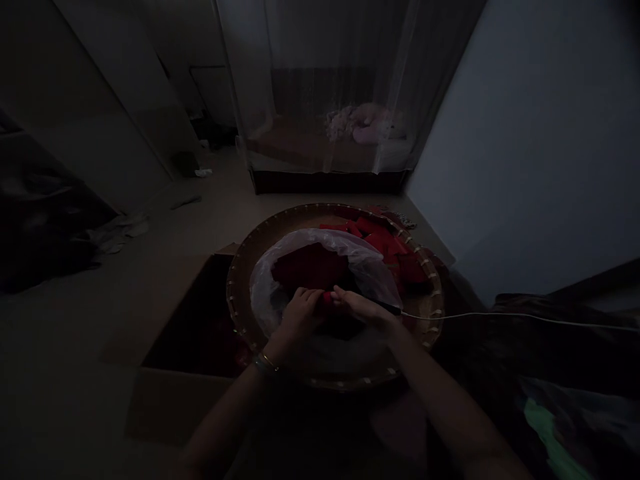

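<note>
Both hands meet over an open plastic bag that lies in a round woven tray. Dark red pieces fill the bag's mouth. My left hand, with bracelets at the wrist, is closed on a small red piece. Close beside it, my right hand is closed around a slim black-handled tool with a pale cord running off to the right. The tool's tip is hidden, and the right fingertips are at the red piece. Dim light hides fine detail.
More red pieces lie on the tray's far right. A cardboard box with dark red contents stands at the lower left. Beyond are a curtained bed and a pale wall. Dark cloth heaps sit at the left.
</note>
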`<state>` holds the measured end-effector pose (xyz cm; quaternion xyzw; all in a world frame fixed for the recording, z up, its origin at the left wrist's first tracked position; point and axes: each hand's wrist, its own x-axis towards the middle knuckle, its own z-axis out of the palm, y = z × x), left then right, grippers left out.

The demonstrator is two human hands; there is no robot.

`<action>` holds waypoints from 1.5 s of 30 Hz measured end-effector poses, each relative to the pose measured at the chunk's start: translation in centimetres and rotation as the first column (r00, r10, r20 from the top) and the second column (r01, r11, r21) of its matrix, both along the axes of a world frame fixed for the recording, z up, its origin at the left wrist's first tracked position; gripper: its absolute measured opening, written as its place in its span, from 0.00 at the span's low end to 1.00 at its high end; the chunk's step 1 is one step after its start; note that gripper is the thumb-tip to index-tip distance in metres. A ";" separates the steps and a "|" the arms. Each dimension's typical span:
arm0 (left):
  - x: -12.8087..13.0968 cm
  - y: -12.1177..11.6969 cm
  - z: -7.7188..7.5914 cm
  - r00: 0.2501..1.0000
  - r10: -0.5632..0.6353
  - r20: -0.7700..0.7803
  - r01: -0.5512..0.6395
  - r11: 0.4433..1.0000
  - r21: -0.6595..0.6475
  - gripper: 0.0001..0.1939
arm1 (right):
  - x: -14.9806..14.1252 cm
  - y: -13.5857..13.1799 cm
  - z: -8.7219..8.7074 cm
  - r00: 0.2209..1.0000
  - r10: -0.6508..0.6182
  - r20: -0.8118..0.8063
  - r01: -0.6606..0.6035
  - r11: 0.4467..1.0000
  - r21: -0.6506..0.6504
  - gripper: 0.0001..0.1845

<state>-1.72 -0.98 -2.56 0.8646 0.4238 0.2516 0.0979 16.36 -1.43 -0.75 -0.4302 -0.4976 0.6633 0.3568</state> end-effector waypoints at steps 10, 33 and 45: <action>-0.6 0.1 -0.7 0.961 0.154 0.228 -0.160 0.987 0.006 0.20 | 4.4 -2.0 -2.1 0.713 0.099 0.694 -0.339 0.915 0.217 0.14; -0.3 -0.2 -0.6 0.900 0.285 0.329 -0.261 0.958 -0.114 0.25 | 0.1 -0.2 -2.9 0.150 -0.125 0.981 -0.378 0.909 0.174 0.22; -1.0 -0.8 0.6 0.965 0.254 0.059 -0.250 0.966 -0.059 0.29 | 1.1 0.3 -3.4 0.409 -0.202 0.890 -0.314 0.884 0.345 0.17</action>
